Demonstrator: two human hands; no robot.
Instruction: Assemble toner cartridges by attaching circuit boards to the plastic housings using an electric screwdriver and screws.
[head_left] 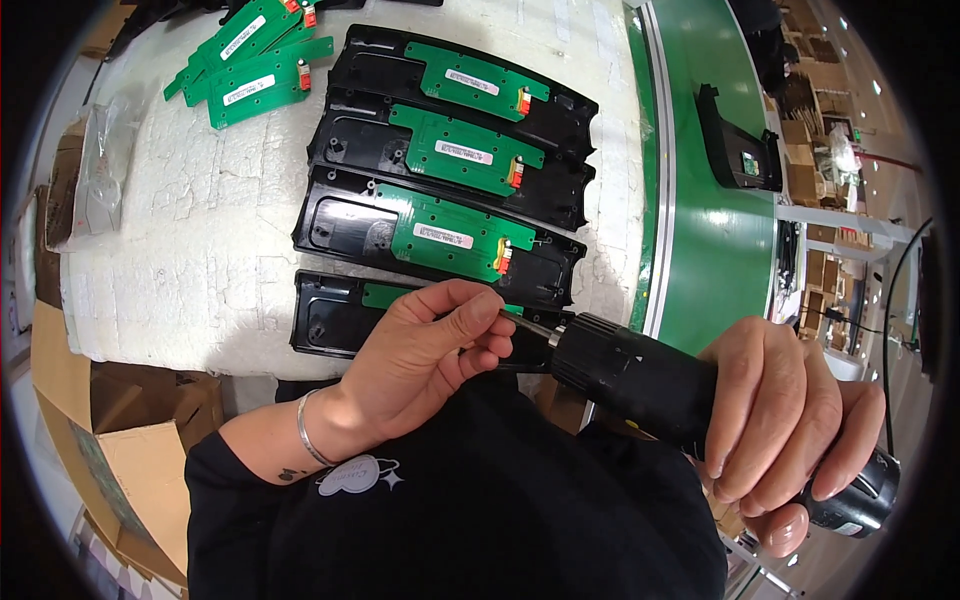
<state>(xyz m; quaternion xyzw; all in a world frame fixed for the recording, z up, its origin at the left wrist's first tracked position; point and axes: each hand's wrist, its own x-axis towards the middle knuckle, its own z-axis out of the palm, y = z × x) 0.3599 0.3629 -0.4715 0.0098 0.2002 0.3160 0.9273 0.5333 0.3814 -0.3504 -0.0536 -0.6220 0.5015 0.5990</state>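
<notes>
My right hand (775, 415) is wrapped round a black electric screwdriver (640, 375), held nearly level in front of my chest. Its thin metal bit points left, and the tip ends at the fingers of my left hand (440, 340). Thumb and forefinger there are pinched together at the bit's tip; whatever small thing may be between them is hidden. Behind the left hand lies the nearest black plastic housing (325, 315), its green circuit board (385, 296) mostly covered by the hand. Several more such housings (350, 225) lie in a column beyond, each with a green board (450, 235) in it.
White foam (200, 270) lies under the housings. Loose green circuit boards (255, 90) are piled at the far left, near a clear plastic bag (105, 165). A green conveyor belt (715, 270) runs along the right, carrying another black housing (735, 145). A cardboard box (145, 475) stands at lower left.
</notes>
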